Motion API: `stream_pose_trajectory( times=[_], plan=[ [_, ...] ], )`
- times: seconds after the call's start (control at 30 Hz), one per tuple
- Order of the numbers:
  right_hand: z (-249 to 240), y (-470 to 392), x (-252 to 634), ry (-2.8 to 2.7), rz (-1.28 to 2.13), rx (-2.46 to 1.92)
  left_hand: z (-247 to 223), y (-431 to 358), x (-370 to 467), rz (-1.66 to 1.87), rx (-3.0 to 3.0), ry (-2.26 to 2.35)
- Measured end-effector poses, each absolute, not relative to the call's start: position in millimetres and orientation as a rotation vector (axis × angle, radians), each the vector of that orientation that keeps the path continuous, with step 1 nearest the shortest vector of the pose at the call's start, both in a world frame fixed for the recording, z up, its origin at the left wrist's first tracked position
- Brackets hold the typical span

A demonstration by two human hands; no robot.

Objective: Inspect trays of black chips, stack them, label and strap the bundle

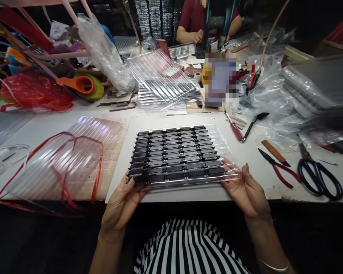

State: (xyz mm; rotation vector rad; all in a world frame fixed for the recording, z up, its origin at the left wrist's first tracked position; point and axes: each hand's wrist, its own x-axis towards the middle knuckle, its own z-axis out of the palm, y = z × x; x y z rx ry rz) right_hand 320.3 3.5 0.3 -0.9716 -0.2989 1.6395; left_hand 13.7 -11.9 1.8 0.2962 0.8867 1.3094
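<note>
A clear plastic tray [217, 131] filled with rows of black comb-like strips [174, 156] lies over a white board [120, 182] at the table's front edge. At its near left corner my left hand [125, 199] grips it, thumb on top and fingers underneath. My right hand [246, 190] supports the near right corner, its fingers under the clear rim and its thumb raised beside the edge. The fingertips beneath the tray show only partly through the plastic.
Red-handled pliers [280, 167], scissors [317, 175] and a screwdriver [234, 127] lie to the right. Clear trays with red ribbon [74, 140] are at left. More ribbed trays [165, 76] stand behind. Across the table sits a person in a dark red top [190, 19].
</note>
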Motion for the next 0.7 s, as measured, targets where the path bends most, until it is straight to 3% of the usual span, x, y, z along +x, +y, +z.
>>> stream_pose_trajectory(
  times=[0.4, 0.7],
  plan=[
    [2.2, 6.9, 319.8, -0.256, 1.664, -0.852, 9.3, -5.1, 26.0, 1.377, 0.174, 0.966],
    [4.8, -2.3, 324.4, -0.334, 1.866, -0.763, 10.0, -9.6, 19.8, 1.426, 0.006, 0.844]
  ],
)
